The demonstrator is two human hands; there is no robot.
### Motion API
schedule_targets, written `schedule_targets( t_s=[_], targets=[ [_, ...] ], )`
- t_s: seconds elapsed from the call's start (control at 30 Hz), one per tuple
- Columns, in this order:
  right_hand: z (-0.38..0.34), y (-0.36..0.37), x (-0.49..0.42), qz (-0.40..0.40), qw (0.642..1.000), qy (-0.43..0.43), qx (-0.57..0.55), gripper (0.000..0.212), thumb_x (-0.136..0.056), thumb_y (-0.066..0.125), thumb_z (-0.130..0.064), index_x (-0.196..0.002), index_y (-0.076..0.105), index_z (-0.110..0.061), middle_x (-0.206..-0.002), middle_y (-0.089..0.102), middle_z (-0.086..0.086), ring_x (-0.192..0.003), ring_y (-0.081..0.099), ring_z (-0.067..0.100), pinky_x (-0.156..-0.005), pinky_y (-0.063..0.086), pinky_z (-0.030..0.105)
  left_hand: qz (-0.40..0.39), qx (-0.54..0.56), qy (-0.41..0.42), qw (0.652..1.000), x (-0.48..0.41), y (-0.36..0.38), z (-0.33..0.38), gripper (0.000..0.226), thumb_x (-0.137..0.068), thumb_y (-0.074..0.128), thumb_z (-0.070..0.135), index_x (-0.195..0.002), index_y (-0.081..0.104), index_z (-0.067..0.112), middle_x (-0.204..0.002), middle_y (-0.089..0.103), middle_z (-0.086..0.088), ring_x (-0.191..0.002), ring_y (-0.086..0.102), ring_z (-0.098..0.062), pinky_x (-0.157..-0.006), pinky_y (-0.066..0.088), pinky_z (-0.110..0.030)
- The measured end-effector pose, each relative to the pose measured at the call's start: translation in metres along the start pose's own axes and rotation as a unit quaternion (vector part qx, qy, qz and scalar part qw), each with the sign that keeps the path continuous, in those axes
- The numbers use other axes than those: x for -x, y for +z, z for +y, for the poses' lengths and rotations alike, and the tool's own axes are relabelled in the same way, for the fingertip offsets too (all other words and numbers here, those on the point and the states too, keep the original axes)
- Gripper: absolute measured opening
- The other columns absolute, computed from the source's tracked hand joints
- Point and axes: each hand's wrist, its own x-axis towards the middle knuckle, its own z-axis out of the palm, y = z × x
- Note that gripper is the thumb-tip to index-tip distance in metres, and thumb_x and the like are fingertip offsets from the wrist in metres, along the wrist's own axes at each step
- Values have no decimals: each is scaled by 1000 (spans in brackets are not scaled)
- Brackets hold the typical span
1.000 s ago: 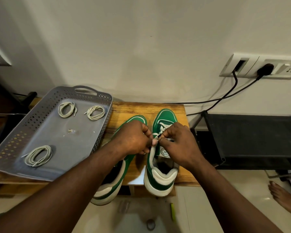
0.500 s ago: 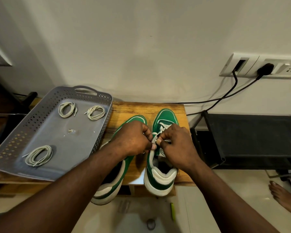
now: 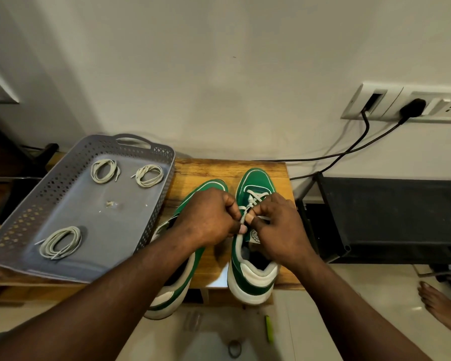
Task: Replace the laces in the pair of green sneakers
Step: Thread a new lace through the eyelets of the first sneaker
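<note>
Bare left forearm (image 3: 115,290), bare right forearm (image 3: 349,308)

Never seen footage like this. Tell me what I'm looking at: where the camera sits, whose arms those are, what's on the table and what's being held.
There is no machine here. One wide-angle camera sits on a person's head and looks forward and down, so the two arms coming up from the bottom edge are that person's own. On a wooden table stand two green sneakers. The left hand and right hand meet over the sneaker nearer the black rack, and both pinch its white lace with curled fingers. The other sneaker lies partly under the left arm. Beside the shoes is a grey perforated tray holding three coiled laces.
</note>
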Motion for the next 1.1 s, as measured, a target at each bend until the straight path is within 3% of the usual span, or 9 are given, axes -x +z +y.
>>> schedule_targets(
  t_s=[0.17, 0.23, 0.37, 0.53, 0.63, 0.77, 0.93, 1.03, 1.1],
  targets=[
    [6, -11, -4, -11, 998, -5, 65, 7, -90, 78, -39, -90, 72, -38, -104, 54, -14, -112, 44, 15, -97, 45, 45, -27, 71, -37, 996, -5, -8, 1, 4, -95, 76, 16, -93, 77, 12, -82, 80, -4, -74, 78, -20, -79, 66, -42],
    [8, -13, -7, -16, 998, -6, 64, 9, -89, 79, -42, -90, 70, -40, -107, 53, -13, -114, 44, 16, -97, 45, 43, -24, 106, -65, 992, -6, -7, 4, 10, -104, 64, 13, -104, 73, 9, -88, 79, -10, -71, 76, -24, -71, 63, -38],
    [11, -12, -8, -27, 999, -14, 15, 20, -89, 80, -33, -81, 66, -43, -107, 57, -14, -115, 52, 21, -98, 49, 46, -18, 59, -42, 997, -6, 4, 7, 11, -103, 66, 25, -97, 74, 19, -85, 78, -3, -69, 77, -20, -75, 64, -41],
    [12, -17, -8, -65, 997, -23, 27, 26, -88, 82, -27, -77, 63, -42, -118, 59, -14, -122, 47, 16, -105, 46, 47, -2, 50, -44, 998, -9, 11, 5, 15, -100, 71, 29, -90, 71, 18, -80, 78, -3, -70, 77, -19, -79, 66, -47],
    [11, -19, -6, -84, 992, -35, 85, 21, -83, 84, -36, -93, 67, -39, -126, 54, -14, -126, 40, 15, -106, 44, 45, 5, 16, -41, 999, -11, 15, 5, 16, -101, 68, 31, -89, 68, 20, -84, 77, -4, -79, 76, -23, -85, 63, -50],
    [13, -18, -4, -83, 979, -38, 181, 44, -83, 83, -43, -124, 67, -35, -138, 45, -14, -132, 32, 15, -109, 39, 46, 9, -68, -35, 997, -12, 16, 8, 14, -105, 62, 28, -96, 68, 17, -90, 72, -5, -86, 72, -25, -86, 61, -49],
    [13, -20, -2, -86, 975, -41, 203, 49, -82, 84, -43, -124, 60, -39, -140, 41, -13, -133, 32, 16, -109, 41, 48, 101, -195, -54, 974, -14, -27, 3, 16, -105, 58, 27, -108, 66, 14, -98, 69, -4, -90, 67, -26, -82, 55, -38],
    [14, -21, -1, -80, 979, -38, 183, 49, -81, 86, -40, -123, 62, -37, -139, 44, -12, -132, 35, 17, -107, 46, 48, 170, -95, -33, 980, -10, -59, -2, 13, -104, 59, 34, -103, 65, 22, -100, 72, -3, -83, 73, -28, -86, 58, -43],
    [13, -20, -2, -79, 980, -39, 179, 48, -81, 87, -37, -121, 62, -35, -139, 45, -12, -131, 36, 16, -105, 48, 45, 118, -51, 6, 992, 1, -54, 3, 10, -104, 62, 33, -99, 66, 26, -93, 73, 1, -68, 75, -19, -76, 60, -38]
  ],
)
